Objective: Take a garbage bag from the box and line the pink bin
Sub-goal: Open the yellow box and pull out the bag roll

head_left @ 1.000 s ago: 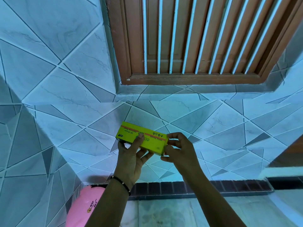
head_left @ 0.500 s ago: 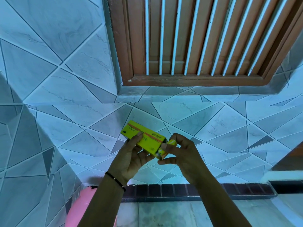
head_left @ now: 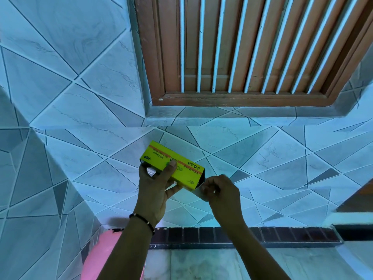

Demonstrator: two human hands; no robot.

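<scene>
Yellow box (head_left: 177, 168) held up in front of the tiled wall (head_left: 262, 158), gripped by left hand (head_left: 155, 184), thumb across its face. Right hand (head_left: 220, 190) pinching the opened end flap (head_left: 198, 191). Pink bin (head_left: 101, 257) below, at lower left, partly hidden by the left arm.

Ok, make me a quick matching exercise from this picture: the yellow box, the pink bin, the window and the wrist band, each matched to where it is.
Things:
1. yellow box
2. pink bin
3. window
4. wrist band

Places:
A. top, set in the tiled wall
B. bottom left, low in the corner
C. on the left hand's wrist
D. held up between both hands

Pairs: 1-D, 2-B, 3-A, 4-C
</scene>
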